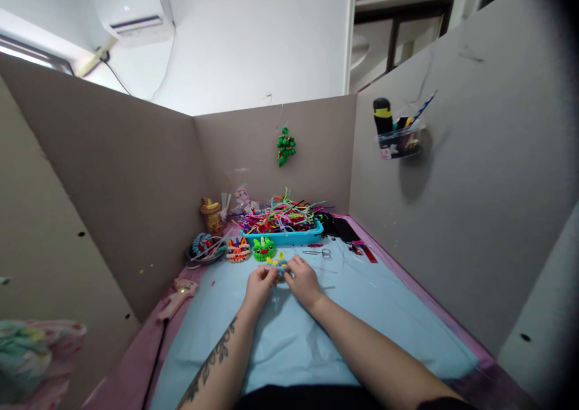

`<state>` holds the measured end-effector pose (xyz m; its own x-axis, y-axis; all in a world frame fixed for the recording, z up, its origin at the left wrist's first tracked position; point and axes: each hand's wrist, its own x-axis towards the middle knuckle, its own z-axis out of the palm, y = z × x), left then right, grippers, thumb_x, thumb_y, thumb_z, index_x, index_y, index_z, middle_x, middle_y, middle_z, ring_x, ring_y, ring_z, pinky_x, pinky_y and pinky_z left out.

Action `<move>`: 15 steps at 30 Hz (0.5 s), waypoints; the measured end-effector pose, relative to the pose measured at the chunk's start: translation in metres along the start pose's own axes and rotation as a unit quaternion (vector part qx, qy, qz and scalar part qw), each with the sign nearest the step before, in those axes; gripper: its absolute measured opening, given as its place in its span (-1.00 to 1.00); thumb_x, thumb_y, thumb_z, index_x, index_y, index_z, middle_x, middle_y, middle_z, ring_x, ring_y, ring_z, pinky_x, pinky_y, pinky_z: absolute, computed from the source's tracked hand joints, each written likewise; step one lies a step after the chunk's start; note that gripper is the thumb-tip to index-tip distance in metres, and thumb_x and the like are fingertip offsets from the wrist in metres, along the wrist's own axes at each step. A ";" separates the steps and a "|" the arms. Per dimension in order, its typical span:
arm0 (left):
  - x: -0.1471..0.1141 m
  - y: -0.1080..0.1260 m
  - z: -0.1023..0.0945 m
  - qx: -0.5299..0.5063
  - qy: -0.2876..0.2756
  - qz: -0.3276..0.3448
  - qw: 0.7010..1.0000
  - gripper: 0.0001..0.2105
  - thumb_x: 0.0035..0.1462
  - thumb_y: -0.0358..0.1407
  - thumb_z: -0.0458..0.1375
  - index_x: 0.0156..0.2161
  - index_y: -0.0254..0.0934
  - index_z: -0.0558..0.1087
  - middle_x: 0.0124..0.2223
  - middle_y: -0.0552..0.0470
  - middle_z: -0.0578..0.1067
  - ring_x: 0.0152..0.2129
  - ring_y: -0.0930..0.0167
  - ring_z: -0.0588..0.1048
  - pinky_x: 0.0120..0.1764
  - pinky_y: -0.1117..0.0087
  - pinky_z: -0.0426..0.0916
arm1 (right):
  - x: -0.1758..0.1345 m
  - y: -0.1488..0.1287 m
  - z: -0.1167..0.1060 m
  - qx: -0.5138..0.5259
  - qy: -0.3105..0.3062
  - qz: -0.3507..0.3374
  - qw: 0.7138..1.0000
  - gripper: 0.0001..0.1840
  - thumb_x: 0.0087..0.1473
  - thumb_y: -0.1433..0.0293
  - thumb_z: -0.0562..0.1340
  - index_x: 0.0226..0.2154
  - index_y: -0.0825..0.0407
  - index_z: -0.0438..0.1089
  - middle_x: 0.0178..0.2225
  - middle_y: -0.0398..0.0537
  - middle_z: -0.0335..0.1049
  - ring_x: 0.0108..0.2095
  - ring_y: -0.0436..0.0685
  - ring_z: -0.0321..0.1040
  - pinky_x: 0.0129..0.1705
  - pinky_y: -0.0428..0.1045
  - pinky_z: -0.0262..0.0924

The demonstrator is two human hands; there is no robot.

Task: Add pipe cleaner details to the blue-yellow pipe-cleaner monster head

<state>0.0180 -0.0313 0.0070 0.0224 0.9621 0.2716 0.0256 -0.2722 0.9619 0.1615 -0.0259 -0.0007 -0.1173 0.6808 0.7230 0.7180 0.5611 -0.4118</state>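
Between my two hands is a small blue craft piece with yellow tips, which looks made of fuzzy pipe cleaners. My left hand pinches its left side, fingers closed. My right hand grips the right side with bent fingers. Parts of the piece are hidden behind the fingers. Just beyond it sit a green pipe-cleaner animal head and an orange one. A pair of scissors lies flat past my right hand.
A blue tray heaped with colourful pipe cleaners stands at the back. To the left are a bowl and a pink glue gun with its cord. Grey partitions enclose the table; a clear holder hangs right.
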 end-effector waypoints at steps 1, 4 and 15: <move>0.000 0.000 0.000 -0.002 0.005 0.005 1.000 -0.70 -0.06 -0.11 0.18 -0.52 -0.36 0.41 -0.63 0.11 0.37 -0.66 0.53 0.28 -0.52 0.51 0.17 | 0.000 0.000 0.000 0.007 -0.004 0.001 1.000 -0.86 -0.09 0.57 0.11 -0.49 0.01 0.27 -0.40 -0.08 0.27 -0.31 0.10 0.22 -0.26 -0.05 0.12; 0.000 0.001 0.000 -0.010 0.011 0.014 1.000 -0.72 -0.05 -0.12 0.17 -0.50 -0.36 0.42 -0.62 0.12 0.37 -0.65 0.53 0.29 -0.50 0.51 0.17 | 0.001 0.000 0.000 0.035 -0.025 0.005 0.999 -0.85 -0.09 0.55 0.12 -0.43 0.01 0.30 -0.37 -0.07 0.29 -0.27 0.11 0.22 -0.22 -0.03 0.14; 0.004 -0.008 -0.002 -0.049 0.035 0.011 0.998 -0.81 -0.10 -0.25 0.18 -0.37 -0.35 0.41 -0.58 0.13 0.40 -0.64 0.51 0.34 -0.51 0.49 0.24 | 0.000 0.001 0.001 0.089 -0.054 0.002 0.995 -0.86 -0.06 0.45 0.21 -0.34 0.02 0.33 -0.32 -0.06 0.31 -0.23 0.12 0.23 -0.17 0.00 0.16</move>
<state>0.0161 -0.0255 0.0007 -0.0480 0.9556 0.2909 -0.0714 -0.2938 0.9532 0.1617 -0.0246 -0.0016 -0.1952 0.7238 0.6618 0.5861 0.6271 -0.5131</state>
